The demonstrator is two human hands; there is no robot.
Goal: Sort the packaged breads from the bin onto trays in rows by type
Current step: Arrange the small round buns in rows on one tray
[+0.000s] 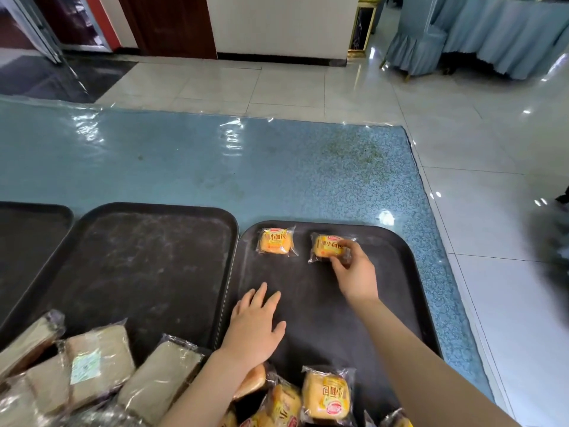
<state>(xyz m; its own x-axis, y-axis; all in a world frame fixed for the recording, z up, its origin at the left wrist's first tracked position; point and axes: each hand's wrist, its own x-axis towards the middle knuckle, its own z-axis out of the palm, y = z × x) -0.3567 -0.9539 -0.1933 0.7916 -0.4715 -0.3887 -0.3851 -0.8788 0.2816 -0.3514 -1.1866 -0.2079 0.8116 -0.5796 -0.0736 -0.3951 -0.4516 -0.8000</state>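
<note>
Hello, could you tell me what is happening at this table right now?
A person is laying small yellow packaged buns out on the right-hand tray. The right hand pinches a second bun beside the first bun along the far edge, starting a row. The left hand rests flat on that tray. The middle tray holds no row yet. More yellow buns and brown wrapped breads wait nearest the person.

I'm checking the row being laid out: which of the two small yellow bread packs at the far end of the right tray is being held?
The right-hand pack, pinched by the right hand; the left pack lies untouched.
</note>
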